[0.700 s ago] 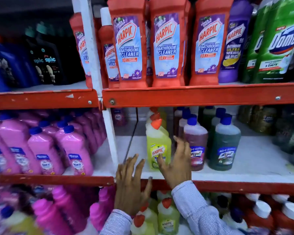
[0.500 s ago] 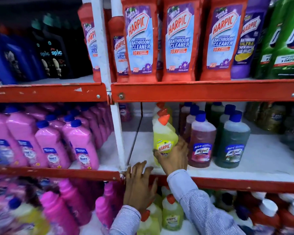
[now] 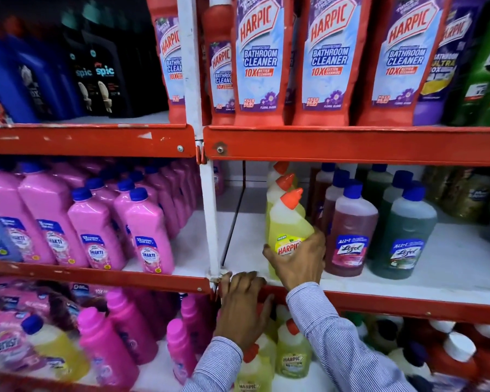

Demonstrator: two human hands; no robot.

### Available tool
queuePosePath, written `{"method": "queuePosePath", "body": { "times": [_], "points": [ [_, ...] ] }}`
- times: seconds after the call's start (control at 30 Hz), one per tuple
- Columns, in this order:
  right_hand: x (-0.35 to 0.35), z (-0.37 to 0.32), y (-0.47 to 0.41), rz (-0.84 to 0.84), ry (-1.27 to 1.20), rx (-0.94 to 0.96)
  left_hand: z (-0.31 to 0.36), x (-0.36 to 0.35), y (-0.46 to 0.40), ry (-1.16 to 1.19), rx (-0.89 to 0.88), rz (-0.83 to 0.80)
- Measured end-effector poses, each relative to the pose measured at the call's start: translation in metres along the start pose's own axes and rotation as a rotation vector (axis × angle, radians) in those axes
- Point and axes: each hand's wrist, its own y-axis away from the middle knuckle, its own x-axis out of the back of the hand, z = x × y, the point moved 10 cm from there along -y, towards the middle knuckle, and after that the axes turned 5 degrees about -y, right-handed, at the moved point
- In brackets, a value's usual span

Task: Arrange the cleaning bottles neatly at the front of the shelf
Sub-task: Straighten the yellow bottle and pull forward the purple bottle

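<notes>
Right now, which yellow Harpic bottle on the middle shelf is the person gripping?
The frontmost yellow Harpic bottle; the right hand wraps its label, while the two behind stand untouched.

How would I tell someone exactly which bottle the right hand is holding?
Find the middle shelf, right of the white upright post. The front yellow Harpic bottle stands there in the right hand. Unlike the blue-capped Lizol bottles beside it, it has an angled orange cap.

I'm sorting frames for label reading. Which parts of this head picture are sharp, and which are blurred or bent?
Head view: the big Harpic bathroom cleaner labels read sharply; the yellow Harpic bottle in the right hand is legible; the lower-left corner bottles are smeared; the green bottles at the right edge blur; wide-angle distortion tilts the shelf rail.
</notes>
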Motion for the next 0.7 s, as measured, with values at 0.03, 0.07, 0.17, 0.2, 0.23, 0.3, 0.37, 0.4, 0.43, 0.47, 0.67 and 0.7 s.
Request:
{"method": "queuePosePath", "body": {
  "times": [0.03, 0.07, 0.17, 0.2, 0.23, 0.3, 0.37, 0.4, 0.43, 0.47, 0.67, 0.7],
  "points": [
    [0.002, 0.001, 0.002, 0.003, 0.001, 0.001, 0.0, 0.0, 0.0, 0.005, 0.006, 0.004],
    [0.004, 0.002, 0.004, 0.003, 0.004, 0.0, 0.0, 0.001, -0.001, 0.007, 0.01, 0.008],
    [0.008, 0.004, 0.01, -0.009, 0.021, -0.012, 0.0, 0.0, -0.001, 0.017, 0.025, 0.011],
    [0.01, 0.003, 0.013, -0.01, 0.02, -0.013, 0.0, 0.001, -0.001, 0.012, 0.027, 0.017],
    [0.011, 0.002, 0.015, -0.01, 0.02, -0.011, -0.001, 0.0, -0.001, 0.009, 0.03, 0.02],
    [0.014, -0.001, 0.017, -0.012, 0.028, -0.007, -0.002, -0.001, -0.001, -0.001, 0.034, 0.021],
    [0.015, -0.002, 0.018, -0.033, 0.027, 0.008, -0.001, -0.002, -0.001, -0.016, 0.037, 0.02],
    [0.017, -0.002, 0.018, -0.044, 0.008, 0.02, -0.001, -0.002, -0.001, -0.023, 0.039, 0.021],
    [0.02, -0.001, 0.018, -0.051, -0.022, 0.032, -0.001, -0.001, -0.001, -0.028, 0.043, 0.024],
    [0.025, 0.002, 0.018, -0.049, -0.058, 0.046, -0.001, -0.001, 0.0, -0.03, 0.044, 0.03],
    [0.086, 0.045, 0.007, 0.19, -0.23, 0.061, 0.0, -0.001, 0.001, -0.047, 0.066, 0.057],
    [0.09, 0.055, 0.0, 0.208, -0.184, 0.034, 0.001, -0.001, 0.001, -0.053, 0.068, 0.058]
  ]
}}
